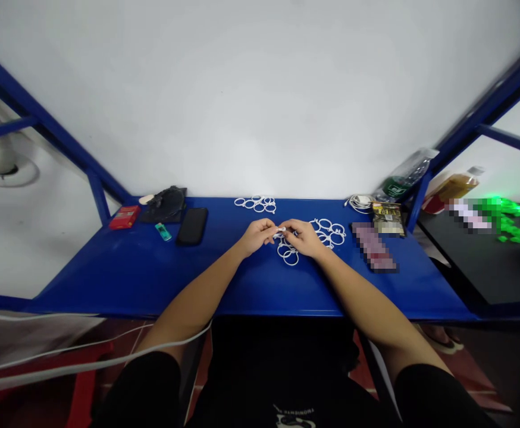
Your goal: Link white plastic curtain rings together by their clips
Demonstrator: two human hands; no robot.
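Note:
My left hand [257,235] and my right hand [303,236] meet at the middle of the blue table [153,273]. Both pinch a small white ring piece [281,229] between their fingertips. Just below the hands lie a few linked white rings [288,254]. More white rings [330,232] spread to the right of my right hand. Another cluster of white rings [257,204] lies farther back by the wall.
On the left of the table sit a black phone [192,226], a teal lighter [163,232], a red box [125,217] and a black pouch [166,204]. At right are a white cable [360,203], a dark packet [388,218] and bottles [405,176].

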